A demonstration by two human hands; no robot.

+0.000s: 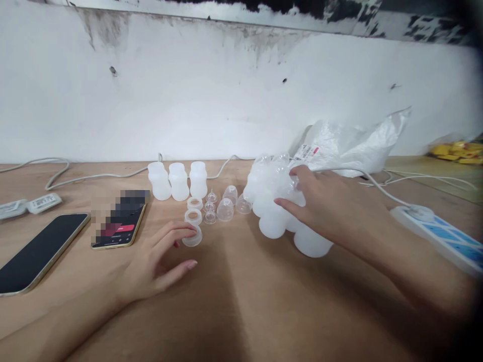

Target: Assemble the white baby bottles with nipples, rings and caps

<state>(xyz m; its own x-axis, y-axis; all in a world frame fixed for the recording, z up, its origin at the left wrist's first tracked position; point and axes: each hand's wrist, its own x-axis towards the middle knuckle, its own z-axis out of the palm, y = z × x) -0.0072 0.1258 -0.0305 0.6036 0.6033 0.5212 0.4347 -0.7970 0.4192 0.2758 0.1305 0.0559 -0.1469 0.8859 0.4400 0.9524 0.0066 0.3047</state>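
Note:
My left hand (164, 261) is open, thumb held apart, its fingertips at the nearest translucent bottle collar (193, 237). Two more collars (193, 217) sit in a line behind it. Clear bottle nipples (210, 216) stand to their right, and clear dome caps (225, 209) beyond those. Three frosted bottles (178, 182) stand upright in a row at the back. My right hand (313, 198) reaches over a tight cluster of frosted bottles (272, 226) with clear tops. Its thumb and forefinger are spread around one clear top; whether they press on it is unclear. The other right fingers are hidden.
Two phones (41, 254) lie at the left, near small white packets (44, 202). A white plastic bag (347, 146) rests against the wall behind the cluster. A power strip (441, 234) with a plugged cable is at the right. Yellow pieces (458, 151) lie at the far right.

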